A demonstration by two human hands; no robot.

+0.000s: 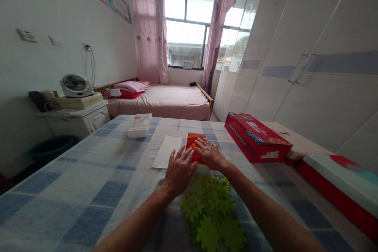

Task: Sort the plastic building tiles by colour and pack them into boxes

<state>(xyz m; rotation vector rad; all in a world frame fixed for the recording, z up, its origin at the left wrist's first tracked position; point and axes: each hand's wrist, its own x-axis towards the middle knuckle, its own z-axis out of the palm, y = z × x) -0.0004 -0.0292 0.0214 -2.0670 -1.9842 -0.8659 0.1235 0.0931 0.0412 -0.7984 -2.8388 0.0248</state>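
A small box (203, 168) stands on the table, and bright orange pieces (192, 140) lie inside it; their exact shape is hard to make out. My left hand (180, 168) rests at the box's left side, fingers spread and fingertips over the orange pieces. From the right, my right hand (209, 152) lies over the box with its fingers stretched across the pieces, partly hiding them. Neither hand shows a grasp. A flat white lid or card (167, 150) is just left of the box. Nearer to me, between my forearms, green gear-shaped pieces (214, 214) lie in a heap.
A checked cloth covers the table (97, 177). A white carton (139, 125) stands at the back left, a red box (255, 136) at the back right. Another red and white box (342, 181) sits at the right edge. Beyond are a bed (174, 100) and a wardrobe (295, 47).
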